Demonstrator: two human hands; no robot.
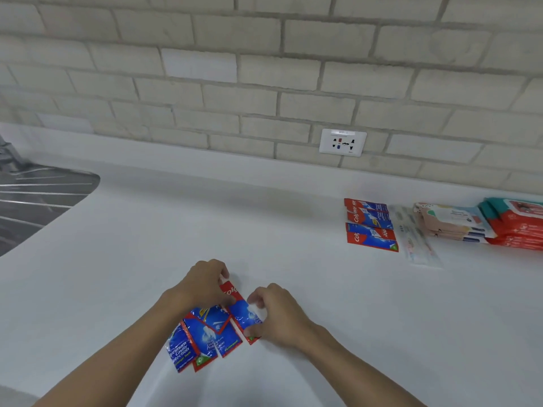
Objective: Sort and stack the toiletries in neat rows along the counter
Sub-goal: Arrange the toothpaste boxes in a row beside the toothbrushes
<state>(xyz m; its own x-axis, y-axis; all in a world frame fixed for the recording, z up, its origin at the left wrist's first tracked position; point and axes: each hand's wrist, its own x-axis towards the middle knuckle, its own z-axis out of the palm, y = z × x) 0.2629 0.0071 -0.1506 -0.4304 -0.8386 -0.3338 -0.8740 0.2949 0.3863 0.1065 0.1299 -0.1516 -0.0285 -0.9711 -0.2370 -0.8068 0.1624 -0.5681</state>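
Several red-and-blue toothpaste sachets (205, 339) lie fanned out on the white counter (264, 224) near its front. My left hand (202, 284) grips the far red end of the rightmost toothpaste sachet (242, 312). Its right edge and near corner are pinched by my right hand (274, 315). At the back right, two small stacks of the same sachets (370, 224) sit in a row with clear-wrapped toothbrushes (417, 239), a pile of pale wipe packs (452, 223) and a pile of red-and-teal wipe packs (517, 224).
A steel sink drainer (35, 201) is set into the counter at the far left. A brick wall with a white power socket (343, 142) runs along the back.
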